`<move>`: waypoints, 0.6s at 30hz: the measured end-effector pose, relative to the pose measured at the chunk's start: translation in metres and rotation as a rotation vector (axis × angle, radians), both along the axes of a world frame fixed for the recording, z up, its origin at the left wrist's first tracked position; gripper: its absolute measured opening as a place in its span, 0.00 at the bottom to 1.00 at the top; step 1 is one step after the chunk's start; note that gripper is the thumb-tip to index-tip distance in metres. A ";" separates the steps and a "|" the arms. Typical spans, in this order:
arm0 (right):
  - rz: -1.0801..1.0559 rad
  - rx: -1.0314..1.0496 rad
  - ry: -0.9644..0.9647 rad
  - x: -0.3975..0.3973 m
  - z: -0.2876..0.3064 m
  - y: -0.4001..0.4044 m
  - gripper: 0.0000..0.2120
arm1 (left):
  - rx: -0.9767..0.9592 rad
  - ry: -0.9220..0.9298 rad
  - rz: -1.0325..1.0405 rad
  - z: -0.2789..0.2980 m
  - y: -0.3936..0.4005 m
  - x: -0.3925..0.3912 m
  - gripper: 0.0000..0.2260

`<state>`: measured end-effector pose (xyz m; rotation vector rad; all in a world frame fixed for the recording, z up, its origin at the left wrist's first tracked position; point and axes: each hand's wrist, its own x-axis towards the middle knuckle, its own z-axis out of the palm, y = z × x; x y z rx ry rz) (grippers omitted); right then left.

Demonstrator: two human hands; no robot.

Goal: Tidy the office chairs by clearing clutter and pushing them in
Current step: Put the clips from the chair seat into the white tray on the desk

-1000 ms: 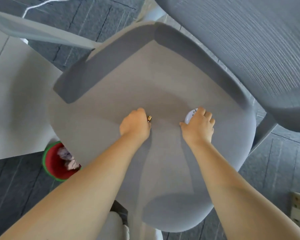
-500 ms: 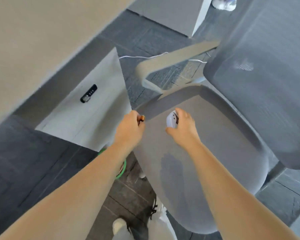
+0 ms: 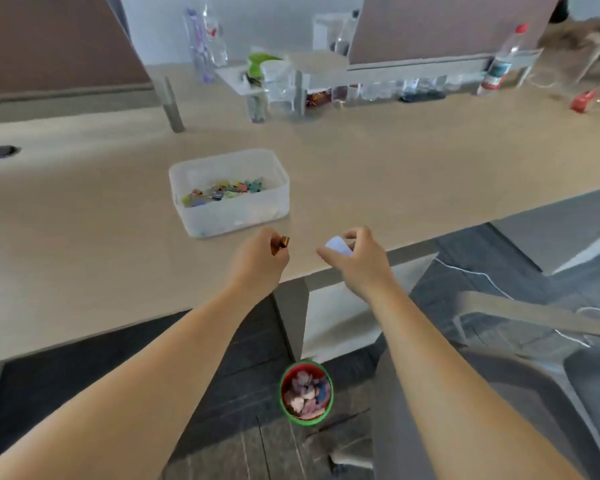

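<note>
My left hand (image 3: 260, 259) is closed around a small brown and gold cylinder (image 3: 280, 244), held over the near edge of the wooden desk (image 3: 84, 237). My right hand (image 3: 359, 259) grips a small white object (image 3: 338, 245) beside it, also above the desk edge. A translucent plastic box (image 3: 229, 192) holding several small colourful pieces stands on the desk just beyond both hands. The grey office chair (image 3: 520, 393) is at the lower right, with its armrest (image 3: 534, 315) pointing toward the desk.
A red bin with a green rim (image 3: 306, 393), full of crumpled scraps, sits on the dark floor under the desk edge. Clear containers and bottles (image 3: 281, 84) line the back of the desk. A white cable (image 3: 475, 271) trails on the floor at right.
Both hands have lifted off the chair seat with their small objects and moved over the desk edge. My view has swung up from the chair to the desk.
</note>
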<state>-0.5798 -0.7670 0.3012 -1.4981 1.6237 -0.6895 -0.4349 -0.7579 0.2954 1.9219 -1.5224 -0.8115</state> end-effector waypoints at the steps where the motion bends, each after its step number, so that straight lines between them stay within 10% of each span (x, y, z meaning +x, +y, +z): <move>1: 0.044 -0.005 0.008 0.011 0.005 -0.003 0.25 | -0.009 0.013 0.047 0.005 0.003 0.013 0.09; 7: 0.172 -0.147 0.071 0.064 0.024 -0.027 0.10 | -0.040 -0.011 0.243 0.027 0.008 0.078 0.03; 18: 0.165 -0.230 0.245 0.136 0.016 -0.136 0.16 | 0.021 -0.140 0.160 0.023 -0.118 0.160 0.11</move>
